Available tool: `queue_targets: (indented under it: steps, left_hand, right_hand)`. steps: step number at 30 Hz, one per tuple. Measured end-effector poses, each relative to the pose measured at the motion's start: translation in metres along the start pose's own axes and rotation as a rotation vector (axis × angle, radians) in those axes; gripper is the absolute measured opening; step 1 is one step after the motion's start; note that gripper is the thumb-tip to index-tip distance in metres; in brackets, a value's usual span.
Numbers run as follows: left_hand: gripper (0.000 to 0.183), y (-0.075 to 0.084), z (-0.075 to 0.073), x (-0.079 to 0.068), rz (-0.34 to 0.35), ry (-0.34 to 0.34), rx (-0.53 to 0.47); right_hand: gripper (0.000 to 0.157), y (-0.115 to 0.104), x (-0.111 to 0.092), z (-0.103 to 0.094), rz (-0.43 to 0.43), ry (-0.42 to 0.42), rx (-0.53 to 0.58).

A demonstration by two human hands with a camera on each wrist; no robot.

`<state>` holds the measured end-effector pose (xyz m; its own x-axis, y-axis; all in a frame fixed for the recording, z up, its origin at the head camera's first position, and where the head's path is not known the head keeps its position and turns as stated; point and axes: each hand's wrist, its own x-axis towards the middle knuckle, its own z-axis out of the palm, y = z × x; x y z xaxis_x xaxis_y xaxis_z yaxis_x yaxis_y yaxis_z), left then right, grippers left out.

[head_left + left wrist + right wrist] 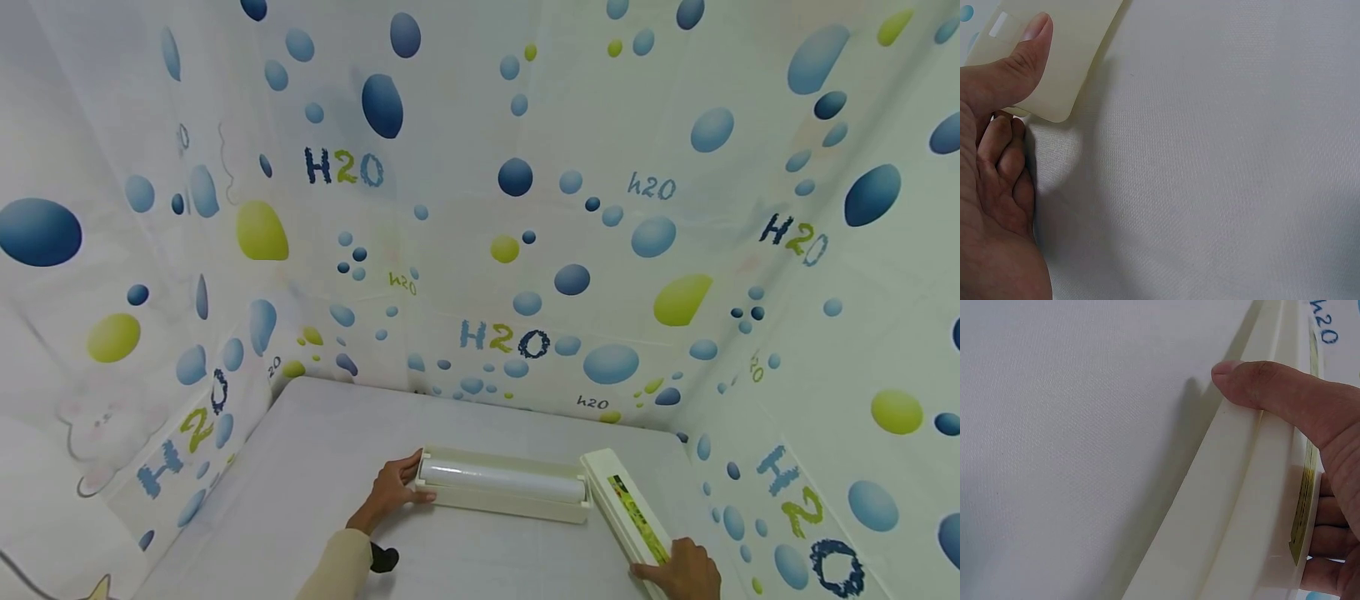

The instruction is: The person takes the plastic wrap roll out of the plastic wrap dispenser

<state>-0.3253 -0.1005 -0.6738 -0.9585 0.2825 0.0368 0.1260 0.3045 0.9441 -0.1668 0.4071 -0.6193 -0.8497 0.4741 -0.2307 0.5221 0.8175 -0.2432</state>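
Observation:
A long cream cling film dispenser box (510, 506) sits on the white surface, with a roll of clear cling film (502, 479) lying in it. My left hand (395, 486) grips the box's left end; in the left wrist view the thumb (1038, 47) lies along the cream wall. The right hand (684, 571) holds the near end of the cream lid (603, 471), which carries a yellow-green label (636, 517). That lid is off the box and slants beside its right end. In the right wrist view the thumb (1241, 381) lies across the lid's edge and the other fingers are on its far side.
A white cloth-like surface (322, 450) lies under everything. Behind it and at both sides hang white curtains (450, 167) printed with blue and green drops and H2O lettering. A black object (384, 557) shows by the left sleeve (341, 562).

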Motion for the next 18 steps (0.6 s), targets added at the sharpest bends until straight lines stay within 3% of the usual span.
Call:
queue_targets:
  steps: [18]
  left_hand:
    - [0.105,-0.0005,-0.0003,-0.0003,-0.004,0.008,0.007]
  right_hand:
    - [0.086,-0.0002,0.001,0.0067,0.019,-0.018,0.001]
